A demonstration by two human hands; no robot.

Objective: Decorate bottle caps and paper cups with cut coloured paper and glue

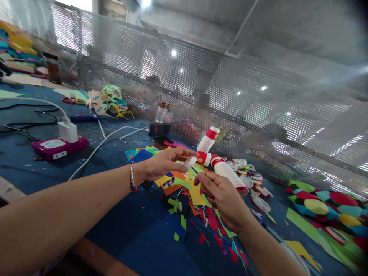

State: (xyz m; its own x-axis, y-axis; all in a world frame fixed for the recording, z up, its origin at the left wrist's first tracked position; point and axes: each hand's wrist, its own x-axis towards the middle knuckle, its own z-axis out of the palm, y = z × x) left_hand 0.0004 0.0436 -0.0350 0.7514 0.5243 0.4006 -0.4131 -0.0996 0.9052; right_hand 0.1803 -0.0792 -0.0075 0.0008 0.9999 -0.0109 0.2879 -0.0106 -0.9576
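"Anything readable in the head view?"
"The red-and-white tapered paper cups in the upright, leaning stack [208, 140] bear a yellowish mark, too small to read. On the magenta plastic power strip [51, 148], a pale patch on top is just as blurred."

"And what's being handled?"
"A small, white, roundish piece, perhaps paper [189, 163], pale and plain-looking, above the multicoloured paper scraps [198, 193] and just in front of a single red-and-white paper cup [203, 158]."

"How is it gripped?"
"The bare left hand [163, 163], silver metal bangle [132, 176] at its wrist, pinches it between thumb and fingers. The bare right hand [222, 195] is curled just beside it; whether its fingertips press on something thin, I can't tell."
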